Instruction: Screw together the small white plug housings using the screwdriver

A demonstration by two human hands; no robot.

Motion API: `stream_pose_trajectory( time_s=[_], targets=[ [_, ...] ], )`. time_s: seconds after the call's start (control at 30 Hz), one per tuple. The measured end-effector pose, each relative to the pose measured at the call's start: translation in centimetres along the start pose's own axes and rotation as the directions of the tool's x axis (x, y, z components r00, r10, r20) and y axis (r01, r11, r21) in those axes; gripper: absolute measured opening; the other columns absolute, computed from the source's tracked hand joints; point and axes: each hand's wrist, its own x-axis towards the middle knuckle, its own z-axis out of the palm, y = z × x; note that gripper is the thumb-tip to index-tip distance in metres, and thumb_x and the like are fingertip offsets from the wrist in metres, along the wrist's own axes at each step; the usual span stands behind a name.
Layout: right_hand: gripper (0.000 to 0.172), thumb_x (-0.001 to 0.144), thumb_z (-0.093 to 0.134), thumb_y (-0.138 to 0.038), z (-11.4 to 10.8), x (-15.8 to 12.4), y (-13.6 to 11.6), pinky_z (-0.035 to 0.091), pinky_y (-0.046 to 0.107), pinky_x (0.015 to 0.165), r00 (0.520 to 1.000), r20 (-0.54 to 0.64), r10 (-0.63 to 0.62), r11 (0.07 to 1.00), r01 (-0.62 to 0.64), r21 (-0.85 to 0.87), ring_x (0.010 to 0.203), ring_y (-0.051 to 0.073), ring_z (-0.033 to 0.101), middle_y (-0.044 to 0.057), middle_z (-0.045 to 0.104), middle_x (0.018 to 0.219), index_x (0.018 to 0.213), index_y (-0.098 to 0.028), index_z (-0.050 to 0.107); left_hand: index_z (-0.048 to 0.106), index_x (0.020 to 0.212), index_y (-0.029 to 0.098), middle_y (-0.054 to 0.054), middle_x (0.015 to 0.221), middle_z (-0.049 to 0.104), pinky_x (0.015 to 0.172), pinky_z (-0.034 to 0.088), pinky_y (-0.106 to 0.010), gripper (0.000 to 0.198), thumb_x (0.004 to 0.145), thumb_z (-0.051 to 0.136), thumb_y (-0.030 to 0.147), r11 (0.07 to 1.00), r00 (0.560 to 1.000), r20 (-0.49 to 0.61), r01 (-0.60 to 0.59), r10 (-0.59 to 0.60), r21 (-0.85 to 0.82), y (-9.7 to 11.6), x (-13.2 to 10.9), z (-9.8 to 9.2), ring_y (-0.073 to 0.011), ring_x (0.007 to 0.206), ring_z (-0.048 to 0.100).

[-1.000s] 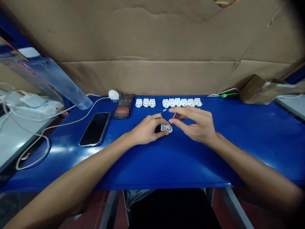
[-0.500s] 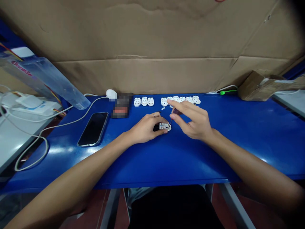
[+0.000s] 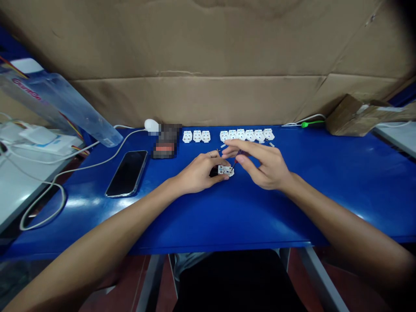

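Observation:
Near the middle of the blue table, my left hand (image 3: 205, 172) grips a small white plastic socket piece (image 3: 225, 170) between thumb and fingers. A ring is on one of that hand's fingers. My right hand (image 3: 260, 162) is closed on a small screwdriver (image 3: 237, 159) with a dark red handle, pinched by the thumb and fingers. The screwdriver slants down, and its tip meets the right part of the white piece. Part of the handle is hidden by the fingers. Behind the hands stand similar white pieces, a group of three (image 3: 196, 136) and a longer row (image 3: 249, 135).
A phone (image 3: 127, 174) lies left of my left arm, beside a looping white cable (image 3: 97, 171). A blurred-out dark item (image 3: 167, 141) sits behind it. Further left leans a clear plastic sleeve (image 3: 81, 108). A cardboard box (image 3: 352, 116) stands at the back right, before the cardboard wall (image 3: 208, 99).
My right hand's fingers have shifted lower and a little left around the screwdriver handle. The left hand still grips the white piece in the same spot. The view has tilted slightly.

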Motion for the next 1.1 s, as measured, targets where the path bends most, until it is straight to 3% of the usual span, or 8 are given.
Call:
stream_pose_trajectory(
  time_s=[0.13,0.23,0.33,0.57,0.7,0.87,0.97,1.1],
  targets=[
    [0.035,0.109,0.073,-0.020,0.3,-0.1,-0.2,0.075,0.028,0.088,0.988,-0.062,0.144,0.989,-0.142,0.031,0.089,0.015,0.089,0.003,0.092,0.114,0.143,-0.023,0.082,0.082,0.130,0.022,-0.008,0.109,0.072,0.088,0.057,-0.043,0.029,0.106,0.082,0.039,1.000,1.000,-0.002,0.018,-0.018,0.015,0.1,0.0,0.0,-0.0268,0.097,0.071],
    [0.030,0.104,0.083,-0.021,1.0,-0.2,0.1,0.075,0.028,0.081,0.983,-0.165,0.084,0.995,-0.091,-0.034,0.078,0.014,0.086,0.000,0.092,0.113,0.133,-0.027,0.087,0.083,0.130,0.022,-0.008,0.107,0.072,0.085,0.055,-0.041,0.031,0.105,0.084,0.040,1.000,1.000,0.012,0.008,-0.008,0.024,-0.1,0.0,-0.1,-0.0263,0.095,0.070],
    [0.039,0.104,0.083,-0.023,1.3,-0.4,0.7,0.075,0.029,0.079,0.984,-0.178,0.017,0.997,-0.031,-0.073,0.076,0.014,0.085,-0.002,0.092,0.110,0.142,-0.031,0.083,0.082,0.132,0.023,-0.009,0.112,0.075,0.086,0.057,-0.041,0.033,0.104,0.084,0.041,1.000,1.000,0.006,-0.001,0.001,0.021,-0.2,0.0,-0.1,-0.0267,0.098,0.072],
    [0.044,0.113,0.061,-0.016,0.8,-0.5,0.4,0.074,0.034,0.107,0.996,-0.018,0.084,0.991,-0.082,0.102,0.120,0.021,0.088,0.009,0.087,0.137,0.156,-0.022,0.071,0.083,0.131,0.023,-0.012,0.132,0.079,0.103,0.060,-0.047,0.030,0.104,0.084,0.037,0.998,1.000,0.027,-0.001,0.002,-0.058,-0.1,0.1,-0.2,-0.0318,0.121,0.075],
    [0.037,0.108,0.074,-0.019,1.2,-0.4,0.0,0.076,0.031,0.095,0.975,-0.113,0.193,0.979,-0.183,0.090,0.096,0.017,0.090,0.003,0.091,0.123,0.144,-0.026,0.081,0.082,0.134,0.024,-0.012,0.128,0.079,0.100,0.060,-0.046,0.033,0.104,0.084,0.038,0.999,1.000,0.017,-0.016,0.016,-0.044,-0.2,0.1,-0.1,-0.0308,0.117,0.075],
    [0.032,0.103,0.085,-0.025,1.5,-0.5,0.5,0.074,0.030,0.077,0.974,-0.227,0.026,0.996,-0.046,-0.082,0.074,0.014,0.081,-0.002,0.089,0.099,0.134,-0.032,0.085,0.084,0.129,0.023,-0.007,0.106,0.075,0.084,0.056,-0.040,0.032,0.103,0.087,0.041,1.000,1.000,0.008,0.004,-0.004,0.011,-0.5,0.1,-0.1,-0.0246,0.092,0.072],
    [0.036,0.111,0.072,-0.025,1.0,-0.4,0.7,0.075,0.034,0.089,0.993,-0.114,-0.008,0.997,0.000,-0.071,0.092,0.017,0.086,0.003,0.089,0.111,0.146,-0.029,0.078,0.084,0.127,0.022,-0.008,0.111,0.077,0.087,0.058,-0.042,0.030,0.103,0.087,0.039,1.000,1.000,0.008,-0.002,0.002,-0.009,-0.5,0.1,-0.1,-0.0257,0.097,0.074],
    [0.048,0.117,0.054,-0.018,0.3,-0.1,0.6,0.070,0.038,0.112,0.993,0.084,0.087,0.990,-0.095,0.102,0.131,0.020,0.083,0.008,0.084,0.144,0.162,-0.027,0.065,0.082,0.126,0.021,-0.012,0.132,0.082,0.104,0.060,-0.048,0.028,0.103,0.086,0.037,0.997,1.000,0.005,-0.025,0.026,-0.075,-0.2,0.2,-0.1,-0.0315,0.122,0.077]
  ],
)
